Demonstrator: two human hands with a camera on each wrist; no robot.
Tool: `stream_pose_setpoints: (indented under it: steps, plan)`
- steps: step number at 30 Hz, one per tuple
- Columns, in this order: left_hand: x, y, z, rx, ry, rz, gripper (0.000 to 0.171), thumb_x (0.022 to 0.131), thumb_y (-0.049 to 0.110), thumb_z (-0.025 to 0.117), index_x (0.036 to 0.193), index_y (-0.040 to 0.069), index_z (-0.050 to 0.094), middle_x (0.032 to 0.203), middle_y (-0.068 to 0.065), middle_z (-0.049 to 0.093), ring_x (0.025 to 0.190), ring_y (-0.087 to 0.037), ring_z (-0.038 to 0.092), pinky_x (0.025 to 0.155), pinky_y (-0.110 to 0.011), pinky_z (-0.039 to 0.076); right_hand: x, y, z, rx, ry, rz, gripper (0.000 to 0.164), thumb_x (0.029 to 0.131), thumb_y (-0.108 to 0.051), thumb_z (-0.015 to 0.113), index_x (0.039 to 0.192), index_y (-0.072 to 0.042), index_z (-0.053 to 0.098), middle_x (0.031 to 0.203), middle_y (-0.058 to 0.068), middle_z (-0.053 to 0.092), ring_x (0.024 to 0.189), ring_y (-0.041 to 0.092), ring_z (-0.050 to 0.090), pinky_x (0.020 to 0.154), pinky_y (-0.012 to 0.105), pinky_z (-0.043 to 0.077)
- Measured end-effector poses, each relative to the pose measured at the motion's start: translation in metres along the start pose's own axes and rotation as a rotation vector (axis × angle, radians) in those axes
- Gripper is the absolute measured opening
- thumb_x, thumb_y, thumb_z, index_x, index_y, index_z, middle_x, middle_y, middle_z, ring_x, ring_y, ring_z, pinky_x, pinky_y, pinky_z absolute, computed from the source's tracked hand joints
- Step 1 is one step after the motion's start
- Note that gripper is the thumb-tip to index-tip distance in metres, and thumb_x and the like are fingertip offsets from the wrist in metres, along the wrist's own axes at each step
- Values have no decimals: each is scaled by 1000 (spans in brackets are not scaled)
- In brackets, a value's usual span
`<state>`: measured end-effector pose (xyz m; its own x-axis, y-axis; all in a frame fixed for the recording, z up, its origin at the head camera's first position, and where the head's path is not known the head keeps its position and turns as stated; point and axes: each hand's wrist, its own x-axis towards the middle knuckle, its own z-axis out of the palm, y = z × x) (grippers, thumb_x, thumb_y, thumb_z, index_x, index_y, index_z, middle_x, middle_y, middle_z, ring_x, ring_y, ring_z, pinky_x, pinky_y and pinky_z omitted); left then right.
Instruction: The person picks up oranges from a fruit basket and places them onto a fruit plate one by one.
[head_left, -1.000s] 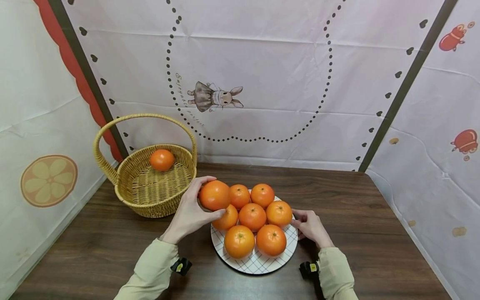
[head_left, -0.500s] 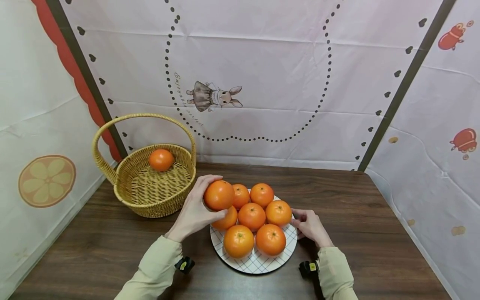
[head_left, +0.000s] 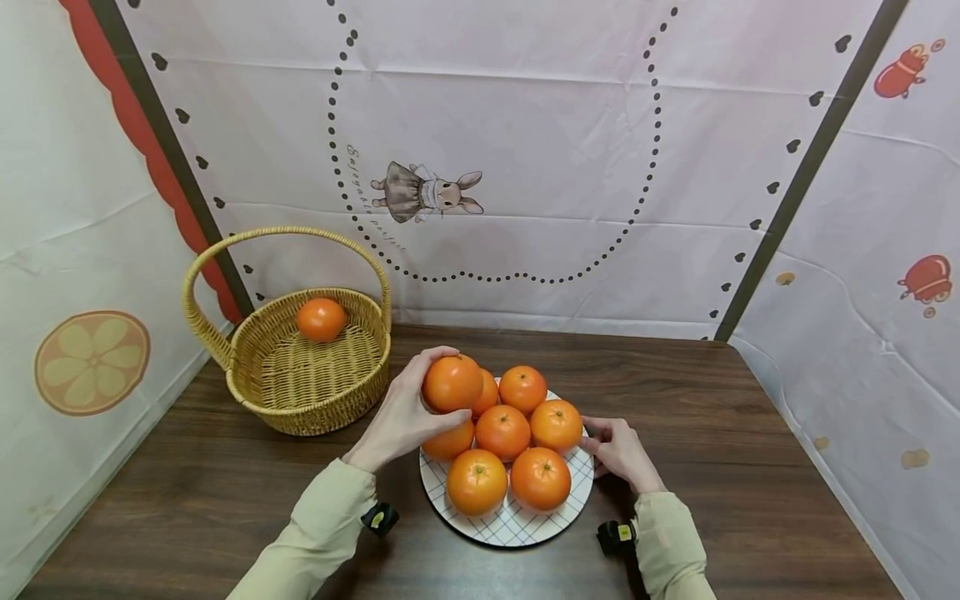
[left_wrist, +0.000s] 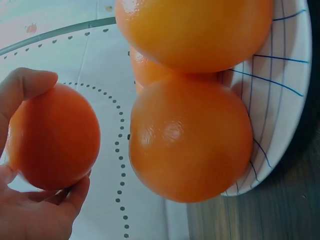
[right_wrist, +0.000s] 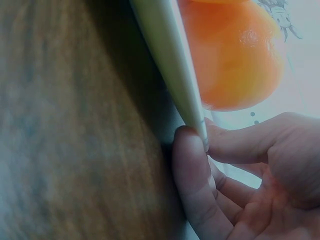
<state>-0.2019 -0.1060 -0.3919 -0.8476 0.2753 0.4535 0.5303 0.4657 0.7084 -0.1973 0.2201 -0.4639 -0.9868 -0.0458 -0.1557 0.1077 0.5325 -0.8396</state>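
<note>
My left hand (head_left: 401, 421) grips an orange (head_left: 452, 382) between thumb and fingers, above the left back part of a white plate (head_left: 510, 533) with a dark grid pattern. In the left wrist view the held orange (left_wrist: 55, 137) hangs apart from the oranges (left_wrist: 190, 140) on the plate. Several oranges (head_left: 503, 433) rest on that plate; the held one partly hides those beneath and behind it. On the plate's right side, my right hand (head_left: 622, 454) pinches the rim (right_wrist: 175, 65) between thumb and finger, as the right wrist view shows, close to an orange (right_wrist: 237, 60).
A woven basket (head_left: 322, 421) with a tall arched handle (head_left: 285, 231) stands at the back left, one orange (head_left: 321, 320) inside. The wooden table (head_left: 712, 467) meets a printed cloth backdrop (head_left: 555, 167) behind and at both sides.
My left hand has carried its orange to the right and slightly up, further over the plate's oranges. The right hand stays at the rim.
</note>
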Motion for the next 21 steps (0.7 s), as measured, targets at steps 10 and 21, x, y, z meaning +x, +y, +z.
stream_pose_setpoints:
  steps: [10,21]
  plan:
    - [16,5,12,-15,-61,-60,77,77,18,84,142,22,43,133,-9,54,113,-27,61,96,-49,52,1,1,0,10,2,9,44,96,-5,64,139,2,57,78,11,60,57,15,59,56,33,59]
    - [31,14,23,-17,-82,-109,80,73,21,87,141,11,44,128,-11,60,112,-27,62,98,-44,51,1,0,0,7,-2,8,44,96,-6,64,139,2,57,76,11,60,57,15,59,55,33,59]
